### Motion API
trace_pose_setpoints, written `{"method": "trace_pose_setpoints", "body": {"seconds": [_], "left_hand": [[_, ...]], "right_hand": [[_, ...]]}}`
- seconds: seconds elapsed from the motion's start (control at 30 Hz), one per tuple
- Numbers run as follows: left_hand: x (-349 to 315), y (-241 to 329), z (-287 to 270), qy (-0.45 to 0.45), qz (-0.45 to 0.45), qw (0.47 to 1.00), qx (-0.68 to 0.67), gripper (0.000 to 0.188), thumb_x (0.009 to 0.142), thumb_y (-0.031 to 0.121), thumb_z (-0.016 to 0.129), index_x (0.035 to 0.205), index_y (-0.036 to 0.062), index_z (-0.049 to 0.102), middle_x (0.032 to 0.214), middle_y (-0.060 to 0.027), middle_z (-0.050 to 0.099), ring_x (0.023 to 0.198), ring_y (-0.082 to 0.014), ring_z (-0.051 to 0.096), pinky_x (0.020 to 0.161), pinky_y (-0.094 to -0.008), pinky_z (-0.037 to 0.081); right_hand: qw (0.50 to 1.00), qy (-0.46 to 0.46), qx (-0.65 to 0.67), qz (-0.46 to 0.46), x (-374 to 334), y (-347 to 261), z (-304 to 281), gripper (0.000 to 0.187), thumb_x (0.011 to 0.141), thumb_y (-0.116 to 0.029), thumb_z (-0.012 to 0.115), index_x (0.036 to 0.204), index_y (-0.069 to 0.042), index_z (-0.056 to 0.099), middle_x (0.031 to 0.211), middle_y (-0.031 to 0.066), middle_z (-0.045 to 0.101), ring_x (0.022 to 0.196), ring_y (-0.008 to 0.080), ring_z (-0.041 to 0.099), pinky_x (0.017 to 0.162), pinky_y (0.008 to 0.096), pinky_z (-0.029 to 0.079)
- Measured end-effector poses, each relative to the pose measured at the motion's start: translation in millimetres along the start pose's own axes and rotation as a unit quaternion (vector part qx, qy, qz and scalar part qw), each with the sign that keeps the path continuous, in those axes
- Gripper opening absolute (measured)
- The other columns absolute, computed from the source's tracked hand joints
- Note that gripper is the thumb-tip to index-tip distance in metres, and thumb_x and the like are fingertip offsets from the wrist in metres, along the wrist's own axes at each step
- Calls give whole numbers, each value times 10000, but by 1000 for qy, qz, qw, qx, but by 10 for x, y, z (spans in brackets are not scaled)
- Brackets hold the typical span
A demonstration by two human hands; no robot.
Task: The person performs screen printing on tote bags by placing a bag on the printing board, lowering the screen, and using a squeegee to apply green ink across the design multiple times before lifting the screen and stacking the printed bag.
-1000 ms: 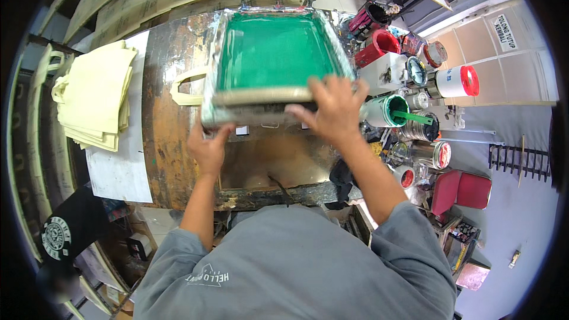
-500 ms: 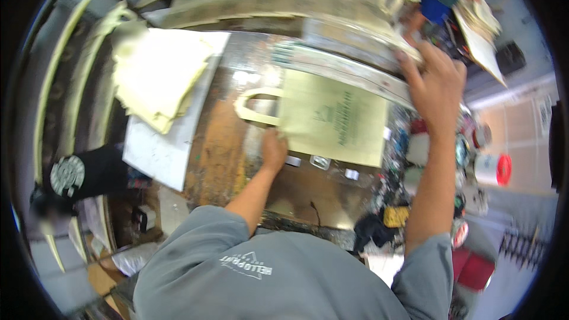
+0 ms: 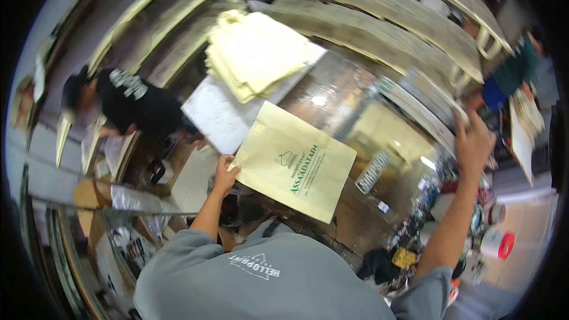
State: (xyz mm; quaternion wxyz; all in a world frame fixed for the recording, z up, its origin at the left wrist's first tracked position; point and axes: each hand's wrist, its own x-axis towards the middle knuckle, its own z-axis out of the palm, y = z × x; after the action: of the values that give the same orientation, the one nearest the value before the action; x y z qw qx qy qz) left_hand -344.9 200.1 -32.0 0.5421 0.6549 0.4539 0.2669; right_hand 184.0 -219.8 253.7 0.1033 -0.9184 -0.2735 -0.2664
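Observation:
A cream cloth bag (image 3: 296,163) with green print hangs from my left hand (image 3: 224,175), whose thumb and fingers pinch its left corner. The bag is tilted, just over the near part of the worktable. My right hand (image 3: 476,145) is closed around the near right end of a long frame (image 3: 418,112), which looks like a printing screen tipped up and seen nearly edge-on. Beyond my left hand, a pile of cream bags (image 3: 261,53) lies on a white board (image 3: 216,115).
Long slatted racks (image 3: 379,24) hung with cream bags stretch across the back. A person in black (image 3: 139,98) is at the left, another in green (image 3: 515,74) at the far right. Tubs, including a white one with a red lid (image 3: 496,243), crowd the table's right side.
My left hand has pulled the printed bag left and towards me, off the spot beside the frame. My right hand still grips the frame. The view has turned, showing more of the left side.

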Motion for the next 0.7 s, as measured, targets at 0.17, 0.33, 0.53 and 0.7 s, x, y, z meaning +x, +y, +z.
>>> {"method": "trace_pose_setpoints", "body": {"seconds": [0.17, 0.33, 0.53, 0.7], "left_hand": [[329, -451, -1141, 148, -58, 987, 25, 380, 872, -35, 692, 1218, 97, 605, 1096, -145, 703, 952, -271, 701, 834, -383, 566], [1054, -124, -1411, 306, -67, 875, 370, 516, 891, 138, 779, 1348, 26, 569, 1290, -251, 651, 1142, -390, 660, 1004, -496, 505], [2192, 1143, 677, 5, 380, 887, 263, 628, 910, 367, 820, 1416, 46, 633, 1504, -214, 566, 1410, -349, 529, 1196, -450, 422], [2996, 1599, 1612, -23, 249, 821, 514, 928, 911, 670, 698, 1610, 113, 446, 1665, -211, 399, 1574, -437, 297, 1291, -597, 196]], "right_hand": [[996, -79, -5, 29, -29, 79, 58, 564, 1053, -511, 587, 1316, -25, 702, 1225, 185, 744, 1070, 378, 684, 989, 460, 426], [999, -46, -1, -10, -101, 188, 148, 524, 1083, -467, 546, 1261, 3, 696, 1135, 230, 719, 981, 415, 653, 911, 477, 425], [998, -47, -31, -13, -85, 111, 138, 508, 1097, -464, 519, 1142, 13, 689, 1049, 259, 698, 921, 456, 620, 849, 506, 435], [999, -12, 40, -26, -108, -27, 105, 454, 1093, -457, 523, 962, -36, 634, 847, 206, 635, 809, 441, 596, 747, 521, 400]]}}
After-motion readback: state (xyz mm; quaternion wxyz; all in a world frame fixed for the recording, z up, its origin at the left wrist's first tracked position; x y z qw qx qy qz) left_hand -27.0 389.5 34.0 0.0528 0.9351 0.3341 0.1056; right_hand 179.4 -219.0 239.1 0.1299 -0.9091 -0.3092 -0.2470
